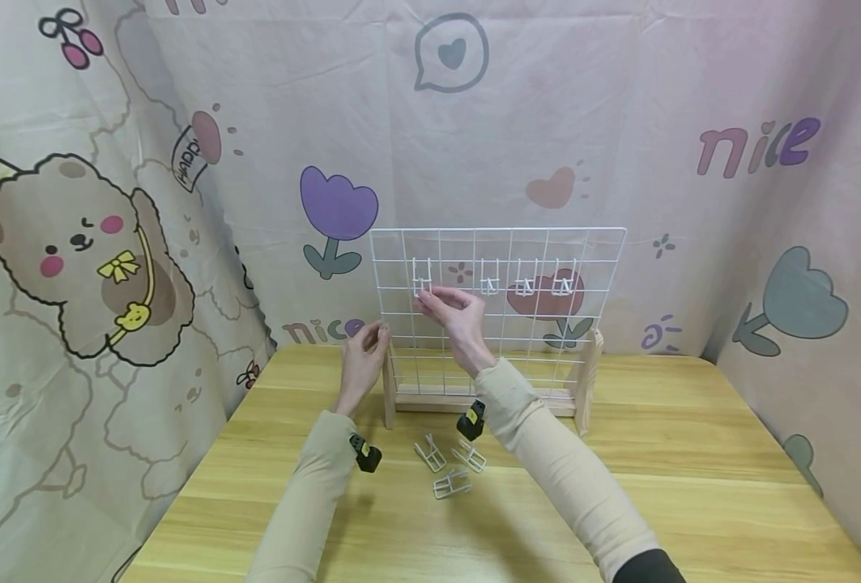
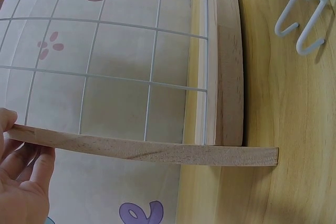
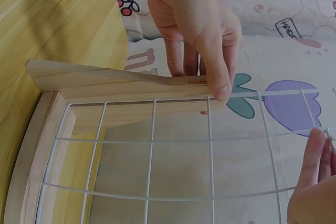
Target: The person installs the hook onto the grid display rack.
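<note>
A white wire grid (image 1: 497, 229) stands upright in a wooden stand. In the head view my left hand (image 1: 363, 364) holds the top of the stand's left wooden post (image 1: 390, 393); the left wrist view shows the thumb and fingers on either side of that post (image 2: 147, 150). At the grid's upper left, the fingertips of my right hand (image 1: 462, 320) pinch the lower end of a white wire hook (image 1: 421, 274) hanging on the grid. To its right, three similar hooks (image 1: 489, 285) hang in a row. The right wrist view shows only part of the right hand (image 3: 315, 190).
Three loose white hooks (image 1: 451, 484) lie on the wooden table (image 1: 692, 486) in front of the stand, between the forearms. The stand's right post (image 1: 588, 380) is at the grid's other end. A printed curtain (image 1: 255, 121) hangs close behind the table.
</note>
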Available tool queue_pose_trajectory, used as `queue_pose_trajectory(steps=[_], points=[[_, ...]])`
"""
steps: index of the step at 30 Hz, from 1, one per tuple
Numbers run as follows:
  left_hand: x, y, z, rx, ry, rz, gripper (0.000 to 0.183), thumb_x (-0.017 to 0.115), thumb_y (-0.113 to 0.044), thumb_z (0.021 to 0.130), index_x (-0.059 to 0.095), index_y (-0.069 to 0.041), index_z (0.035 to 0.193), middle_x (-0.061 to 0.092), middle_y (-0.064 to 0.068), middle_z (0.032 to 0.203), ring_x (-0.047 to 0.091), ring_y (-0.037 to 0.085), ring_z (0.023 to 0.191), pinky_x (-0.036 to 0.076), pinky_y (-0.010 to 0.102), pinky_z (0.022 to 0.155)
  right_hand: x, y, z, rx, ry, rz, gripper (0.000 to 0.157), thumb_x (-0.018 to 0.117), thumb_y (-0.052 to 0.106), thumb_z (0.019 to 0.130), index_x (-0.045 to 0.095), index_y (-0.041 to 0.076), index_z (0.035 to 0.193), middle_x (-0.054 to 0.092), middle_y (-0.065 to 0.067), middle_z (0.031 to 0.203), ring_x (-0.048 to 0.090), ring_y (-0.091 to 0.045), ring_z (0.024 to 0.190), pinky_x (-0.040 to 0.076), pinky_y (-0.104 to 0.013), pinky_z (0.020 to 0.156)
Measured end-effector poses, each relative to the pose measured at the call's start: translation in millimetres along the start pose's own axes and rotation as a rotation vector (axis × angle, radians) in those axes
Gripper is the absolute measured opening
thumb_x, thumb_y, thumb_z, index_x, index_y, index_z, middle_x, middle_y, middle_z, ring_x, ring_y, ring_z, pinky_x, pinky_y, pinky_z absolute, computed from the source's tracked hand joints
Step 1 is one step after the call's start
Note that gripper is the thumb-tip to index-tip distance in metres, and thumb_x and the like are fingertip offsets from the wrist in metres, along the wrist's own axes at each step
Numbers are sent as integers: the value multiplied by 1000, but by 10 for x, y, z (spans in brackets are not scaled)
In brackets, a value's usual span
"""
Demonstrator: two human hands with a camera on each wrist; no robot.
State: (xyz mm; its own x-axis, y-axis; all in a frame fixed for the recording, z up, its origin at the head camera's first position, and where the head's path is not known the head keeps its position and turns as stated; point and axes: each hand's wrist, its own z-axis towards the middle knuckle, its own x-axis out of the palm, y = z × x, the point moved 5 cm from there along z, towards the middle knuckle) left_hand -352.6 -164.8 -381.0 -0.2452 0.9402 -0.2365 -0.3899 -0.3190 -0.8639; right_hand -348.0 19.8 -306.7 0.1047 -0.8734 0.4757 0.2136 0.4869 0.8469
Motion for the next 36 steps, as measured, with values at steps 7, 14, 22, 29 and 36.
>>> queue_pose_trajectory(steps=[7,14,22,29,36], points=[[4,8,2,1,4,4,41,62,-17,101,58,8,132,64,27,133,62,40,127,53,44,108,-63,-33,-19,27,-23,-41,35,67,-9,89,58,-19,122,78,-14,95,75,-10,74,64,-24,82],[3,13,-5,-2,-3,6,40,63,-17,100,60,7,132,64,27,132,62,39,126,53,43,108,-175,-60,-84,48,7,-156,31,69,-3,91,63,-15,119,80,-6,91,75,-10,79,63,-33,93],[2,10,-1,2,-5,1,38,63,-14,100,60,6,132,65,27,132,63,40,125,54,44,107,-436,-138,-231,66,106,-243,35,69,1,92,60,-18,120,78,2,85,74,-8,77,64,-35,91],[-2,8,1,-7,-1,0,38,63,-14,100,60,5,132,64,27,132,62,40,126,53,43,108,-766,-313,-435,131,243,-363,38,70,5,92,59,-17,122,77,-14,102,74,-15,85,65,-33,87],[-4,11,-7,-3,0,15,39,63,-16,100,59,6,132,64,27,132,62,40,126,53,44,108,-1127,-555,-693,220,341,-525,41,72,15,92,63,-9,123,72,-23,117,73,-16,91,63,-43,89]])
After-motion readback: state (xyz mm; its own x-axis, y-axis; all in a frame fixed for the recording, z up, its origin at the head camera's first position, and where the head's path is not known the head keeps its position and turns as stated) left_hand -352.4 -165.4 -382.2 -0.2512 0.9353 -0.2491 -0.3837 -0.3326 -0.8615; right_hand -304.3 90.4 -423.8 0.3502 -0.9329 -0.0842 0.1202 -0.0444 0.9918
